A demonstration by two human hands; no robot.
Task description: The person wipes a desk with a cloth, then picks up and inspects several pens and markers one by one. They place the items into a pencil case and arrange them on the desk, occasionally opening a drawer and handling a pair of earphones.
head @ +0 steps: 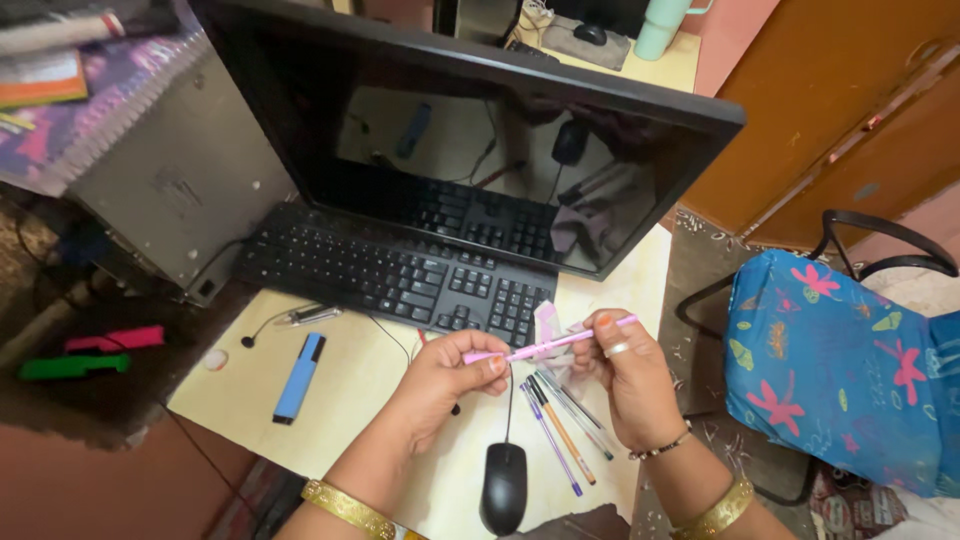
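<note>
The pink pen (550, 345) is held level between my two hands, just above the surface (350, 390) and in front of the black keyboard (400, 275). My left hand (450, 375) pinches its near end between thumb and fingertips; my right hand (620, 365) pinches the far end and also holds a crumpled pale cloth (550, 325) against the barrel. I judge the step in hand to be wiping the pen. The next move, as I judge it, calls for a steady grip from the left hand while the cloth slides along the barrel, without letting the pen roll. The pen looks slim, straight and light pink, with the cloth covering part of its middle. Beneath my hands lie several other pens (560, 420), side by side, in purple, orange and dark colours, just beside the black mouse (504, 487). A blue marker (299, 377) lies well apart to the left, under the dark monitor (470, 140).
</note>
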